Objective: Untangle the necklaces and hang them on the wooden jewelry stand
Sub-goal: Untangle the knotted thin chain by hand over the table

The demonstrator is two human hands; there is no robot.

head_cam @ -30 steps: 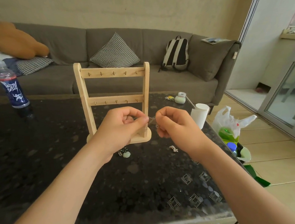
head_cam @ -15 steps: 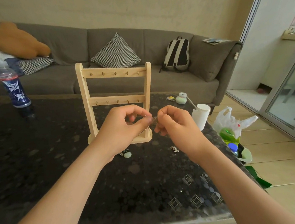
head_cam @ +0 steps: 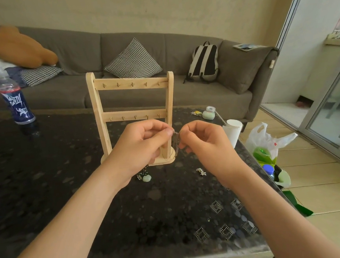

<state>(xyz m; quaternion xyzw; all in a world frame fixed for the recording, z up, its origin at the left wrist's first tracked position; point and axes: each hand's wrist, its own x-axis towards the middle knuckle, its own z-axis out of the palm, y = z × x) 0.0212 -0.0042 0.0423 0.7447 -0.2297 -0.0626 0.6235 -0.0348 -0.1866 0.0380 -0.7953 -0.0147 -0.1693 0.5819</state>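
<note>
A wooden jewelry stand (head_cam: 130, 84) with two rows of small hooks rises on the dark table (head_cam: 47, 179); nothing hangs on its hooks. Just in front of its right post, my left hand (head_cam: 140, 147) and my right hand (head_cam: 205, 144) each pinch a thin silver necklace chain (head_cam: 175, 137), fingertips almost touching. The chain droops between them. Under my left hand a pale green pendant (head_cam: 147, 178) with a dark tangle lies on the table. Below my right hand, a small silver chain clump (head_cam: 201, 171) also rests on the table.
A blue-labelled bottle (head_cam: 17, 102) stands at the far left. A white paper cup (head_cam: 233, 132) and a green tape dispenser (head_cam: 208, 114) sit near the table's right edge. White plastic bags (head_cam: 268, 143) lie on the floor to the right. A grey sofa (head_cam: 179, 52) runs behind the table.
My hands have drawn closer together and shifted slightly to the right, still pinching the chain. The stand and the pieces on the table have not moved.
</note>
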